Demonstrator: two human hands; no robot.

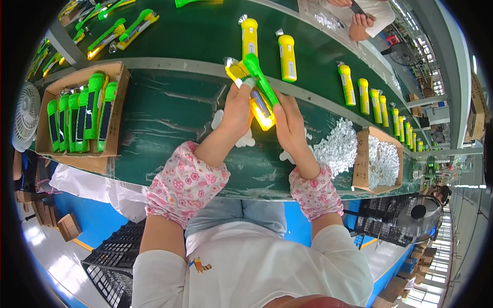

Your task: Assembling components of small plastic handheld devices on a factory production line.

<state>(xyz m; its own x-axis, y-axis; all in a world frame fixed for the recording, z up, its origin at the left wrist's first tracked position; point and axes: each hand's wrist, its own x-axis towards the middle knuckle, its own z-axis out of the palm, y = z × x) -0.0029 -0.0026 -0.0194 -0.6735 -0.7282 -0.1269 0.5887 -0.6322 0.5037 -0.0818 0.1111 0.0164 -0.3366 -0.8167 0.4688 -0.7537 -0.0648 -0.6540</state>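
Between my hands, over the bench, is an opened flashlight, its yellow half (264, 118) glowing at the lower end. A grey cylinder, apparently a battery, shows inside it. Its green half (263, 82) slants across the yellow one. My left hand (237, 109) grips the flashlight from the left, thumb near the middle of the casing. On the other side my right hand (289, 120) is closed along its lower right edge; some fingers are hidden underneath. Just beyond stands a yellow flashlight (250, 37) on the green belt, with another yellow flashlight (287, 57) to its right.
At left, a cardboard box (119, 110) holds several green casings (77, 115). A pile of small silvery pieces (339, 146) lies right of my hands, beside a smaller carton (361, 161) of similar pieces. More yellow flashlights (363, 96) line the belt. Across it are another person's hands (359, 23).
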